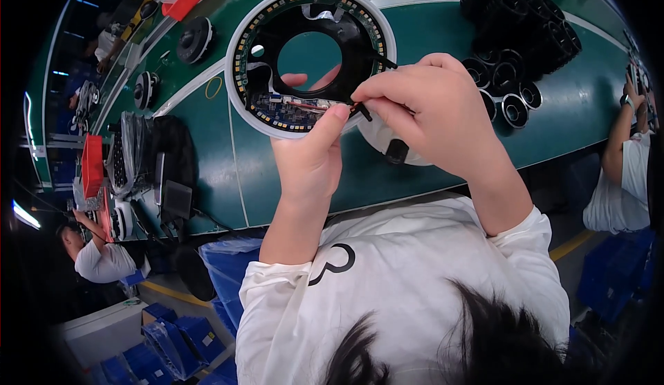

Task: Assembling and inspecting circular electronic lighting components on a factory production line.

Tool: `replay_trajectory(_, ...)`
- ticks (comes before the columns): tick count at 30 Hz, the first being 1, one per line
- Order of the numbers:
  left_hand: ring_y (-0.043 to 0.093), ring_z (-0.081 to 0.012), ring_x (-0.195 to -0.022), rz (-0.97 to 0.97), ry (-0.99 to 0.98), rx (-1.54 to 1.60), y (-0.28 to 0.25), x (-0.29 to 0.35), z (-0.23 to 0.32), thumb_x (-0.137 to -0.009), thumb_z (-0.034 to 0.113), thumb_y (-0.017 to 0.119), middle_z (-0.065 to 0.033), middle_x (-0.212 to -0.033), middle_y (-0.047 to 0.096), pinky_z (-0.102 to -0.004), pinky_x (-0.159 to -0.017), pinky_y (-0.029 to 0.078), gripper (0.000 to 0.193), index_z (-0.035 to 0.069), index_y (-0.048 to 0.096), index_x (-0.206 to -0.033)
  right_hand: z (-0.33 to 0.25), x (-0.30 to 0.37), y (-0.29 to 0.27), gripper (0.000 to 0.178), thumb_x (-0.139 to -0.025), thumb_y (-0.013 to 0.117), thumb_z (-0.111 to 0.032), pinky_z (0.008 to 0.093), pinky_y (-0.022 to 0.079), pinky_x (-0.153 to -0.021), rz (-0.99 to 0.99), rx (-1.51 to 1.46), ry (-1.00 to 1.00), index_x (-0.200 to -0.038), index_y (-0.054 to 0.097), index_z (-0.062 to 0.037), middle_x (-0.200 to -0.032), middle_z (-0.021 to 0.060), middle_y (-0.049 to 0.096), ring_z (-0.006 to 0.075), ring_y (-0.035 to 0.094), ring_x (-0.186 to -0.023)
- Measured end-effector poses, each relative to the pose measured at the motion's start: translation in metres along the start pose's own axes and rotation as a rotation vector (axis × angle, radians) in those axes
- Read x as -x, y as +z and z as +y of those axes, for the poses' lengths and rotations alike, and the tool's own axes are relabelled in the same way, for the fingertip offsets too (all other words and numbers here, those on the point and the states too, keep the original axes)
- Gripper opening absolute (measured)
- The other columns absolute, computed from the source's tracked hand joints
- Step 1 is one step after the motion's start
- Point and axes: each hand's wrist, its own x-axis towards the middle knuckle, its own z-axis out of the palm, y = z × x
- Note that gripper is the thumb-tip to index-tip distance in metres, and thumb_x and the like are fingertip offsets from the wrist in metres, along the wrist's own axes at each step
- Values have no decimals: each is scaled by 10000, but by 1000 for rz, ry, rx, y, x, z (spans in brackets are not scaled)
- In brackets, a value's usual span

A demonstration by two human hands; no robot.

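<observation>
Green workbench (pixel 429 35), clustered black cylinders (pixel 520 22), thin yellow loop (pixel 207 89) lying flat

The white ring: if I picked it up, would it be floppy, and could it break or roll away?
The white ring is probably stiff, since it looks evenly round with no sagging. It may be fragile inside, because its circuit board and wires are uncovered. Stood on its edge, it would likely roll, as its outside is round.

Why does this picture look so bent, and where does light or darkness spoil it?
Head view: fisheye distortion bows the green workbench, leaving black corners; a tube light glares white at left; the black cylinders partly blend together.
</observation>
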Motion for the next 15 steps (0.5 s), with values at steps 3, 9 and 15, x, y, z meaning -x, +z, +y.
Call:
replay_trajectory(3, 551, -241, -994, -21, 60, -64, -6, -3, -3, -724, -80, 571, -212, -1156, 478, -362, -850, 478, 517, 59, 361, -1176, -6, 3, 0, 59, -759, 577, -150, 355, 402, -815, 5, 6, 73, -799, 620, -146, -654, 0, 614, 157, 582, -612)
replay_trajectory(9, 549, -320, -999, 101, 23, -56, -12, -8, 1, -730, -34, 571, -236, -1129, 484, -415, -831, 503, 489, 37, 372, -1171, -6, 13, -2, 82, -727, 598, -124, 369, 433, -790, 204, -35, 32, -805, 615, -109, -736, 25, 625, 183, 600, -703)
replay_trajectory(15, 566, -298, -982, 171, 44, -40, -26, -5, 9, -735, -20, 578, -206, -1100, 517, -442, -845, 496, 454, 22, 412, -1156, 46, 45, -46, 129, -653, 669, -94, 319, 422, -644, -31, 340, 299, -761, 614, -50, -753, 22, 598, 213, 545, -740)
